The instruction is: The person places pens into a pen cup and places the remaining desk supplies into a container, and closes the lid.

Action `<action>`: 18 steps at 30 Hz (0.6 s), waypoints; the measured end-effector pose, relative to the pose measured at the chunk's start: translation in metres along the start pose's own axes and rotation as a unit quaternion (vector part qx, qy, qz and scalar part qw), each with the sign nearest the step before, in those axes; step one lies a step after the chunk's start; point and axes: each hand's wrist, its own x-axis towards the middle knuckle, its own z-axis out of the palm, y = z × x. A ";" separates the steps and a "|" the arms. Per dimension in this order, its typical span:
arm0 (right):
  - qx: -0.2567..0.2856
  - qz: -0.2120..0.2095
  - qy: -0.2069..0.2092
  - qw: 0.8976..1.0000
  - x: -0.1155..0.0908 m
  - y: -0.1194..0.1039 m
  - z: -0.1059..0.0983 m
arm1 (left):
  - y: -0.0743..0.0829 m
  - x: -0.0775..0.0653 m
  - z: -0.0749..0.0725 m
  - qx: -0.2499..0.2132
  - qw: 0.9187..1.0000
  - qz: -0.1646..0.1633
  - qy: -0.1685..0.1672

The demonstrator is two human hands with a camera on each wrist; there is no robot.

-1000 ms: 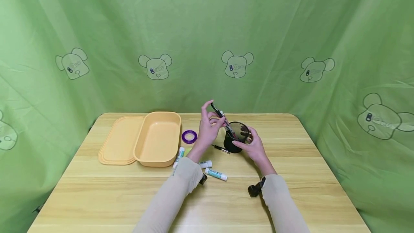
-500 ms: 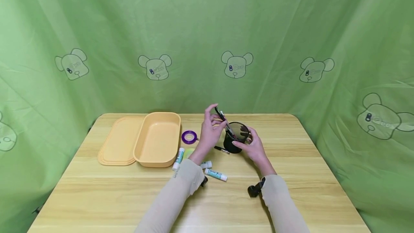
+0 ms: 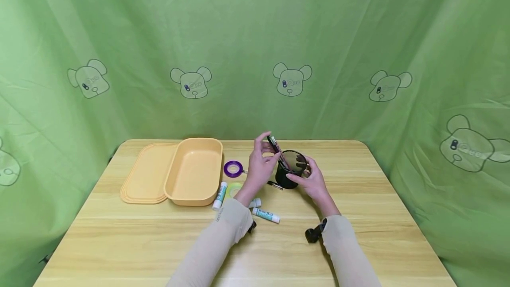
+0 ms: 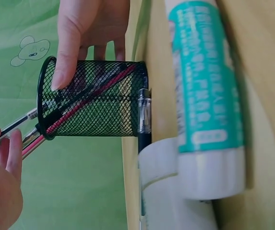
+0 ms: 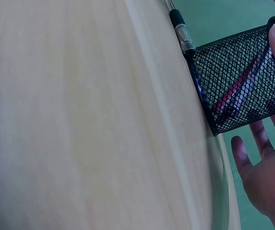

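Note:
My right hand (image 3: 316, 184) holds a black mesh pen cup (image 3: 284, 178) that stands on the table, thumb at the near rim and fingers round the far side. At the cup's left rim my left hand (image 3: 259, 166) pinches a pen (image 4: 17, 122), its lower end inside the cup. More pens (image 4: 87, 98), one of them pinkish red, lean inside the mesh toward that hand. Another pen (image 3: 276, 185) with a clear and black barrel lies on the table against the base of the cup.
Left of the hands lie glue sticks (image 3: 266, 215), a purple ring-shaped roll (image 3: 227, 169) and a yellow-green ring (image 3: 233, 188), partly behind the left wrist. Farther left, an orange-yellow box (image 3: 193, 172) stands open beside its lid (image 3: 145, 174). A green curtain (image 3: 239, 25) surrounds the table.
My left hand has shifted right and slightly down toward the cup, and the pen in it has sunk lower into the cup. The right hand and cup have stayed in place.

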 end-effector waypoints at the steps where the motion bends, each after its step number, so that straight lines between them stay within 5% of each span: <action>1: 0.000 -0.001 0.002 1.000 0.002 0.004 0.000 | -0.001 -0.001 0.001 0.004 1.000 0.004 0.002; 9: -0.003 -0.008 0.017 1.000 0.013 0.027 0.000 | -0.001 -0.009 0.003 0.020 0.999 0.027 0.010; 18: 0.007 -0.002 0.000 1.000 0.004 0.006 0.000 | -0.004 -0.014 0.005 0.016 1.000 0.014 0.010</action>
